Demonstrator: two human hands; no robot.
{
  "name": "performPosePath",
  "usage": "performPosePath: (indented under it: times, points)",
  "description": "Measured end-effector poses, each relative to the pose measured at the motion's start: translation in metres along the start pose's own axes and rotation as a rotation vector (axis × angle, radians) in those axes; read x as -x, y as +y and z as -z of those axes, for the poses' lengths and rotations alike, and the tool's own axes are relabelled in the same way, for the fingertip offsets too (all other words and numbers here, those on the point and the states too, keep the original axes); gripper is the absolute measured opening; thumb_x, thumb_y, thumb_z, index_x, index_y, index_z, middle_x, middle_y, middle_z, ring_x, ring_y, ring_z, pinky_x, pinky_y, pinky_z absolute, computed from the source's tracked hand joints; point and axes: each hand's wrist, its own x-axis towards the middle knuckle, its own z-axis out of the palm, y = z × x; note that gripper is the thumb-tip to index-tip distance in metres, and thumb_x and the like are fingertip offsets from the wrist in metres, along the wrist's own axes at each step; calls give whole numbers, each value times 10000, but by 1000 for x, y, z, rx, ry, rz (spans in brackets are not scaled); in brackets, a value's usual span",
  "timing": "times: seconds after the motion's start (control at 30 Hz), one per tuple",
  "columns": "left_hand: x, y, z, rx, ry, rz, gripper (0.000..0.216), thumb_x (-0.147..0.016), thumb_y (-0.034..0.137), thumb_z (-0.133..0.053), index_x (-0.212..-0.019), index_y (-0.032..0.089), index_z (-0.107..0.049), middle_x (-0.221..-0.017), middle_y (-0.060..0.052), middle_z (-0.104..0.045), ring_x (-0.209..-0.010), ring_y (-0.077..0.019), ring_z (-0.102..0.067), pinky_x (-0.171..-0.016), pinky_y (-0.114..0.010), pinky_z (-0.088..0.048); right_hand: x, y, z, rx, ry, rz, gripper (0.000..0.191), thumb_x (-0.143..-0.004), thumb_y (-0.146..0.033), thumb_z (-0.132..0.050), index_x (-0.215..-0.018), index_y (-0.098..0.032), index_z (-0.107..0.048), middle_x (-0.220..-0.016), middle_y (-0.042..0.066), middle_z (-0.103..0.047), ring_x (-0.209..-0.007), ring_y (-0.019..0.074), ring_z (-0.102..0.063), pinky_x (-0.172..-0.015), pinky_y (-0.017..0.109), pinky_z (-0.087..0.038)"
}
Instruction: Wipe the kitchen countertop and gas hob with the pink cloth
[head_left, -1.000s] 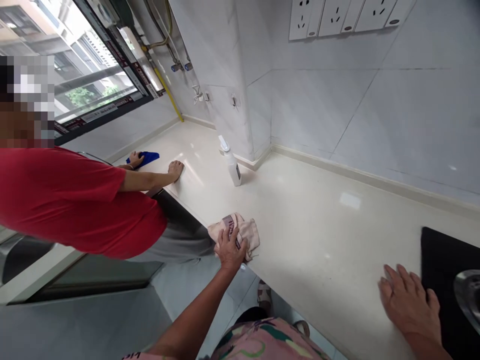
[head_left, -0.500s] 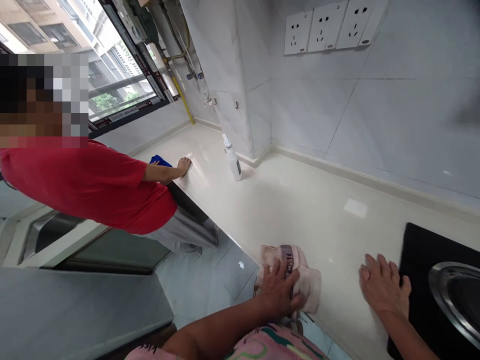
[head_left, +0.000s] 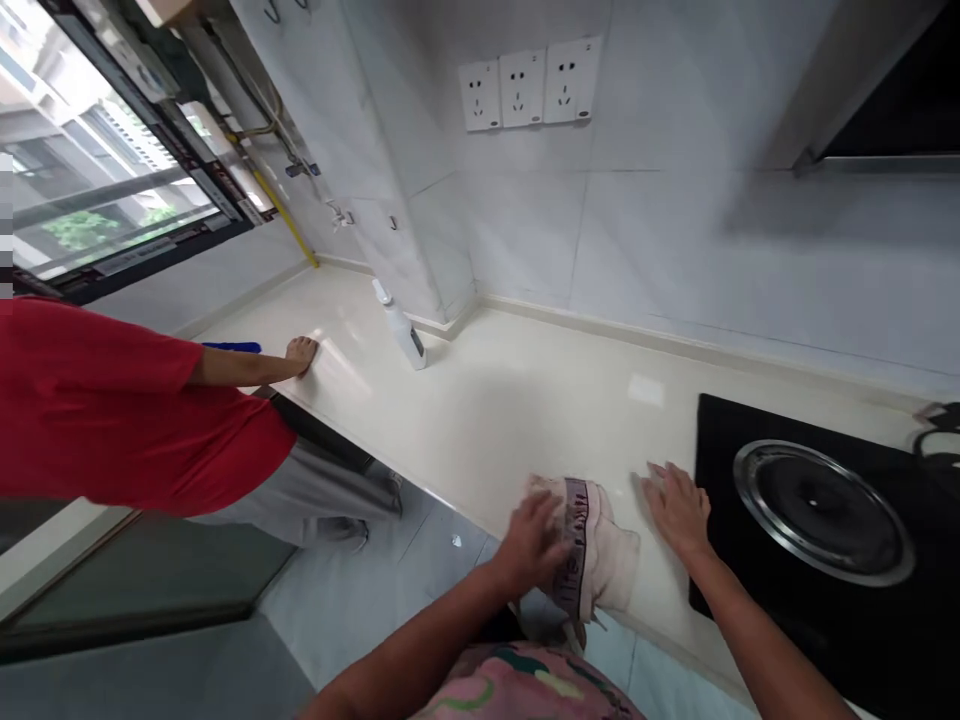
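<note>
A pale pink towel (head_left: 611, 555) with a dark lettered band lies folded on the cream countertop (head_left: 510, 420), partly hanging over its front edge. My left hand (head_left: 534, 535) rests on the towel's left end, fingers apart and slightly blurred. To the right, my right hand (head_left: 677, 508) lies palm down on the counter beside the black gas hob (head_left: 720, 560), its fingers stretched out and holding nothing. The hob's round steel burner (head_left: 825, 512) is beyond it.
A white spray bottle (head_left: 401, 325) stands near the wall corner. At the left, a person in a red shirt (head_left: 120, 410) leans a hand (head_left: 301, 355) on the counter, with a blue cloth (head_left: 234, 347) close by. Wall sockets (head_left: 523, 88) and a dark range hood (head_left: 892, 110) are above.
The view has swung right, showing more of the hob and the hood. My left hand has shifted to the towel's left end, uncovering the lettered band. My right hand stays on the counter.
</note>
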Motion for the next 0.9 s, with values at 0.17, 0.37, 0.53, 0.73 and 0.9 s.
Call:
performPosePath:
  times: [0.17,0.37,0.53,0.73,0.9]
  points:
    - [-12,-80,61,-178,198,231,361,-992,309,-542,-1330,246,-649,-1356,-126,-646,-1275,-282,-591,-1060,-480,-502,58,-70,0,-92,-114,416,577,-995,-534,-469,-1525,-316,-524,-1689,80,-378,-1562,333,-295,-1221,582,-310]
    - [-36,-124,83,-240,177,223,324,-964,312,-593,-1268,252,-687,-1406,-118,-634,-1366,-282,-518,-1128,-485,-410,110,-157,-29,-28,-263,520,664,-843,-510,-749,-1462,-330,-593,-1651,129,-427,-1526,484,-269,-1183,796,-145]
    - [-36,-131,80,-242,177,215,333,-987,341,-552,-1274,252,-695,-1447,-117,-614,-1384,-290,-499,-1138,-482,-379,102,-218,-41,-47,-377,586,771,-840,-516,-788,-1517,-271,-510,-1663,161,-392,-1539,504,-232,-1192,791,-146]
    - [-35,-142,84,-215,190,213,371,-1046,297,-396,-1175,234,-738,-1411,-110,-652,-1356,-275,-539,-1110,-471,-409,89,-265,-52,-91,-390,596,951,-861,-482,-784,-1632,-234,-285,-1630,132,-437,-1559,395,-241,-1262,669,-164]
    - [-37,-145,82,-246,201,184,356,-1045,329,-424,-1174,246,-746,-1432,-105,-655,-1389,-286,-523,-1124,-481,-396,116,-209,-43,-98,-333,439,929,-797,-457,-839,-1578,-240,-385,-1580,126,-501,-1494,378,-350,-1252,623,-215]
